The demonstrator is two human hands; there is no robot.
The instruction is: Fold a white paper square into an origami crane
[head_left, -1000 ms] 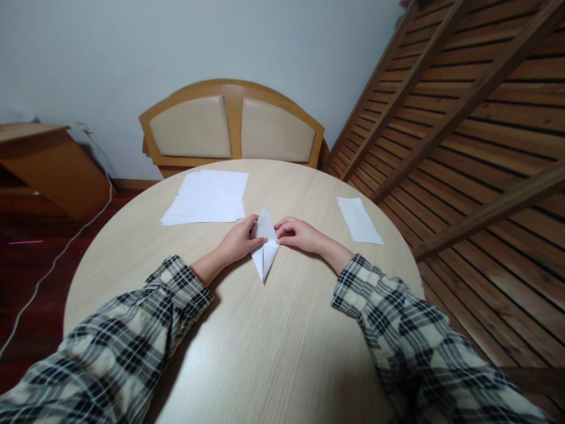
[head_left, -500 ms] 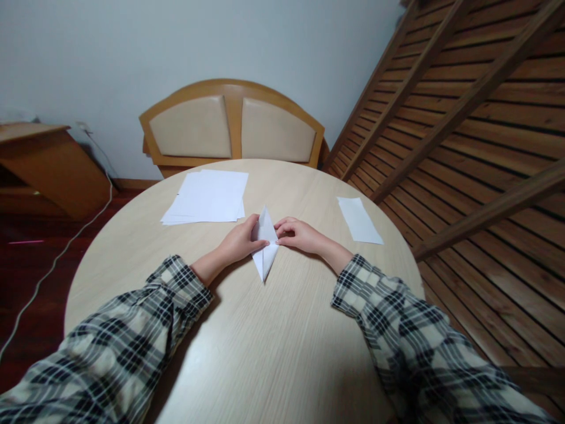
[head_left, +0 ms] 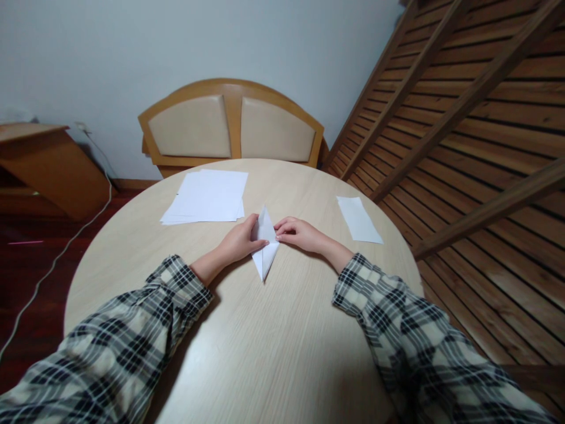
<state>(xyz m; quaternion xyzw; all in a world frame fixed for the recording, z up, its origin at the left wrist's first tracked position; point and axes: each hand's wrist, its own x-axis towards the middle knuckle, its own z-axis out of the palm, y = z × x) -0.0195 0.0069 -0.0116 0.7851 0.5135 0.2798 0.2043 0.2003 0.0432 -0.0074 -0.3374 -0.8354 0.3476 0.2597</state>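
Observation:
A white sheet folded into a narrow diamond (head_left: 264, 247) lies near the middle of the round table (head_left: 247, 330), its points toward and away from me. My left hand (head_left: 238, 240) curls over its left edge, thumb and fingers pinched on the paper. My right hand (head_left: 298, 234) presses bent fingertips against its right edge. Both hands hold the folded paper down.
A loose stack of white sheets (head_left: 207, 196) lies at the far left of the table. A narrow paper strip (head_left: 359, 219) rests at the right rim. A padded wooden chair (head_left: 232, 126) stands behind the table, a slatted wooden wall (head_left: 477, 118) at right, a cable (head_left: 57, 259) on the floor.

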